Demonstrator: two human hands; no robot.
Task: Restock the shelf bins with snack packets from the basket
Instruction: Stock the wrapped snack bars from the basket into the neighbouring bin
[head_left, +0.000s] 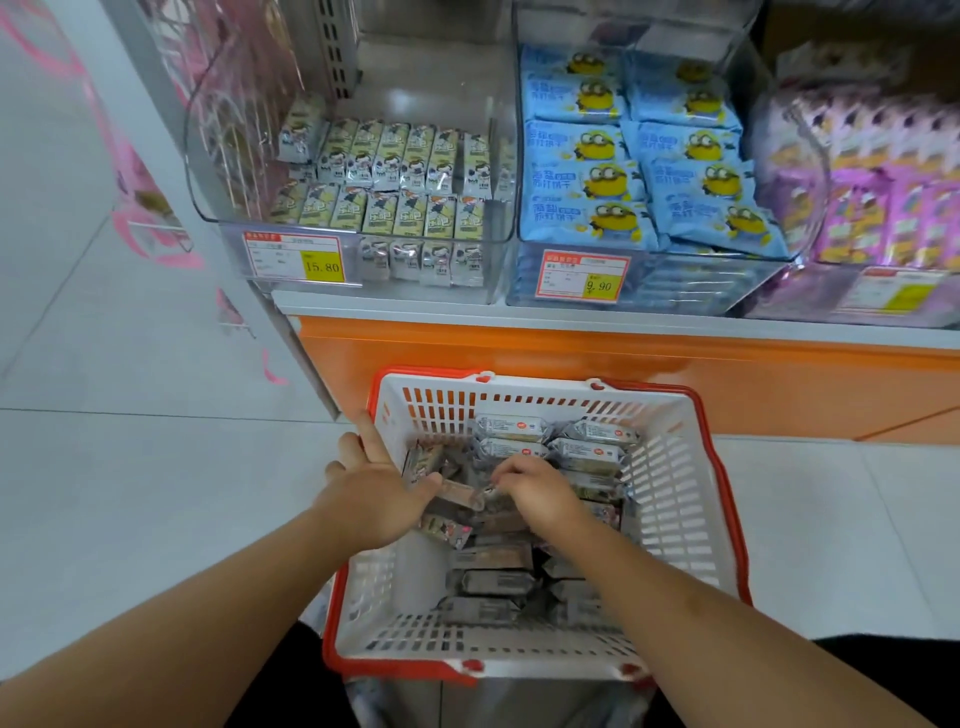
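Restock looks partway: basket (675, 483) still holds many packets (511, 428), left hand (376, 491) and right hand (535, 491) both grasping packets inside, left bin (234, 208) part-filled.

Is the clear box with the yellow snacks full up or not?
Not full. The left bin holds two rows of yellow packets low at the front; its back and upper part show bare clear wall.

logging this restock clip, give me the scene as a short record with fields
setting: shop shelf with clear bins above an orange base
basket: white, red-rimmed basket on the floor, holding silver snack packets
left hand: left hand inside the basket, holding packets
right hand: right hand pinching a packet in the basket
left bin: left bin, partly filled with small packets
middle bin: middle bin, blue packets piled high
stage: picking packets, none lifted out yet
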